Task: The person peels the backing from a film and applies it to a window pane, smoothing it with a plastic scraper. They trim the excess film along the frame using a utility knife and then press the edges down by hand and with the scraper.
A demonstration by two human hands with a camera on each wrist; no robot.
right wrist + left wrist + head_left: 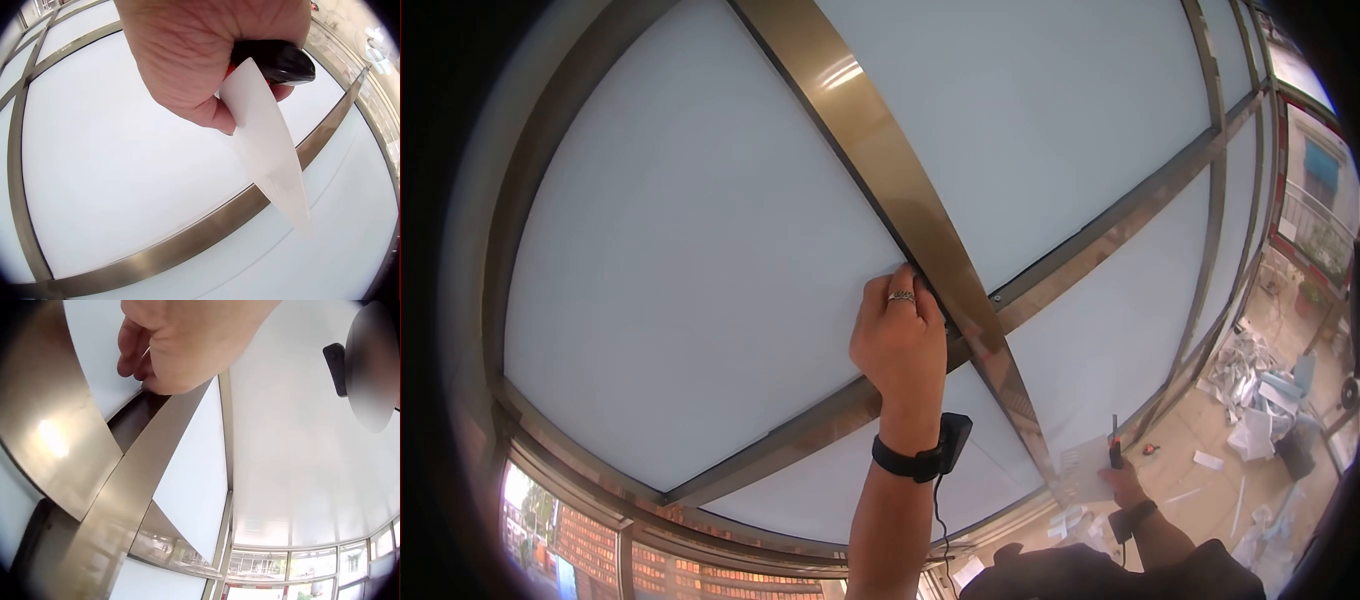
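My left hand (900, 340), with a ring on one finger, reaches up to the bronze metal bar (880, 140). Its curled fingertips meet the dark seam between that bar and a white panel (700, 220), just above where the bars cross. In the left wrist view the thumb and fingers bunch at this dark gap (134, 422); what lies under the fingertips is hidden. Lower down, my right hand (187, 56) grips a black-and-red utility knife (275, 61) and pinches a thin white sheet (262, 137) that narrows to a point. The knife points upward in the head view.
More white panels (1040, 120) framed by metal bars surround the hands. Crumpled white and pale blue sheets (1250, 380) litter the tiled floor at the right, near an orange-and-black tool (1150, 450). Windows (560, 520) show at the lower left.
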